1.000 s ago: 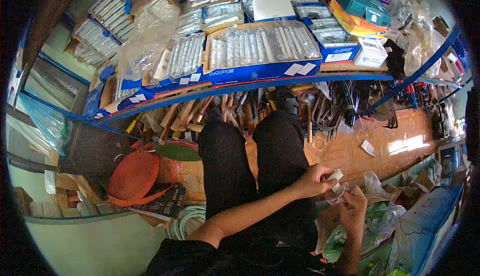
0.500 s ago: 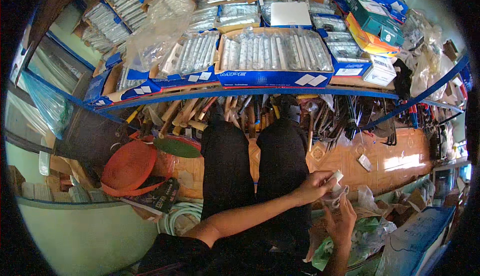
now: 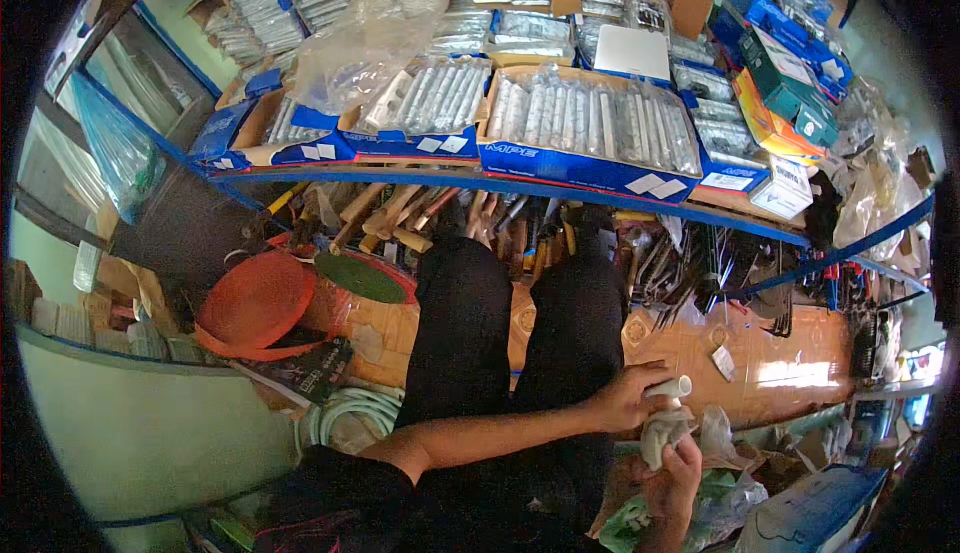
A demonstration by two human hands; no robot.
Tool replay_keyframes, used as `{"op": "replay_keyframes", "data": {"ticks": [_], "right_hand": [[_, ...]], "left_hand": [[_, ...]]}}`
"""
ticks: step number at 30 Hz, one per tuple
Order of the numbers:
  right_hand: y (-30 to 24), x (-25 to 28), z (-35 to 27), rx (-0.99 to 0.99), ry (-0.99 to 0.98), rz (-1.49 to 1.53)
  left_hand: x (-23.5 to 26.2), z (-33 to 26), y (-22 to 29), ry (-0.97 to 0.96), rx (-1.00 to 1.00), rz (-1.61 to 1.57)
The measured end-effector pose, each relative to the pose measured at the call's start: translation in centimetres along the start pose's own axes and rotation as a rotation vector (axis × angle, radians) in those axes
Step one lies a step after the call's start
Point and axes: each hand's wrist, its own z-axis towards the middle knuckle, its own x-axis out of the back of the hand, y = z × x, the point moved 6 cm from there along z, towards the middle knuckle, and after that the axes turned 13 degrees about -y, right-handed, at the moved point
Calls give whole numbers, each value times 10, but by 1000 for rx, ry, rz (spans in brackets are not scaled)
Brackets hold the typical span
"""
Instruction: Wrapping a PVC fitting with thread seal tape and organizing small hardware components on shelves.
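Over the right side of my lap, my left hand (image 3: 628, 400) is closed around a white plastic pipe fitting (image 3: 680, 387). Its round open end points right, and a short stem seems to run down from it, like a tee. Just below, my right hand (image 3: 676, 465) grips a crumpled greyish cloth (image 3: 660, 438). The cloth's upper part presses against the lower end of the fitting; the fingers partly hide where they meet.
Ahead stands a blue-framed shelf (image 3: 560, 185) with boxes of wrapped rods (image 3: 590, 123). Handled tools (image 3: 400, 218) crowd beneath it. An orange flat coil (image 3: 255, 303) lies left, near a pale hose (image 3: 350, 413). Plastic bags (image 3: 720, 503) and a blue box (image 3: 815, 508) sit lower right.
The fitting has turned so its round end shows. My right fingers, stretched out before, now close on the cloth held against it. The whole view has shifted and tilted slightly.
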Motion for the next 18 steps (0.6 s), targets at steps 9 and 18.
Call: {"op": "replay_keyframes", "data": {"ticks": [9, 18], "right_hand": [[5, 3, -4, 175, 91, -677], [-9, 83, -21, 582, 666, -530]], "left_hand": [[3, -3, 21, 42, -91, 66], [-12, 8, -9, -150, 253, -635]]}}
